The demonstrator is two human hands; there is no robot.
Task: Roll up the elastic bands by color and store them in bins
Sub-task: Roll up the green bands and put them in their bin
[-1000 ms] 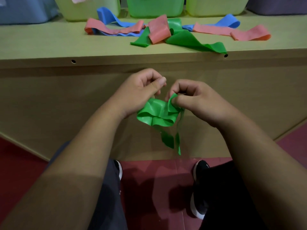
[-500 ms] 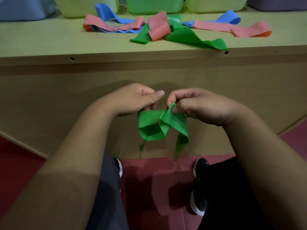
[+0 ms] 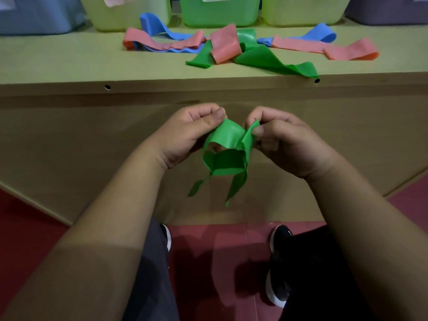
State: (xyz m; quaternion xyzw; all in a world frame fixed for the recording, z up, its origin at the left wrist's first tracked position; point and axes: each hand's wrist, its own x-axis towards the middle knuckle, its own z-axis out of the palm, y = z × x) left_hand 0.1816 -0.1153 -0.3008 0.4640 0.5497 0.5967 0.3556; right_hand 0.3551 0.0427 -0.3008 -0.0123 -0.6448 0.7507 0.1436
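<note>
The person stands at the counter with a green band held in the air in front of it, below the counter's edge and above the floor, between the two hands. The left hand pinches the band's upper fold between the thumb and curled fingers. The right hand pinches the other edge just beside it, thumb pressed down on the green. The band is no neat roll yet: it makes a loose, crumpled loop between the hands, with two ends hanging free beneath. So I'd say the step in hand is the rolling of this green one, and it looks barely begun. The next move, to my eye, calls for flattening the strip and finding one end. Then one hand would wind it tight while the other feeds it and keeps tension, since this thin, stretchy stuff looks apt to spring open. Once rolled, it would likely go up into the green bin in the middle of the row at the back of the counter. Plenty remains: in front of the bins lie another green strip, pink bands and blue bands, lapped over one another and all unrolled.
</note>
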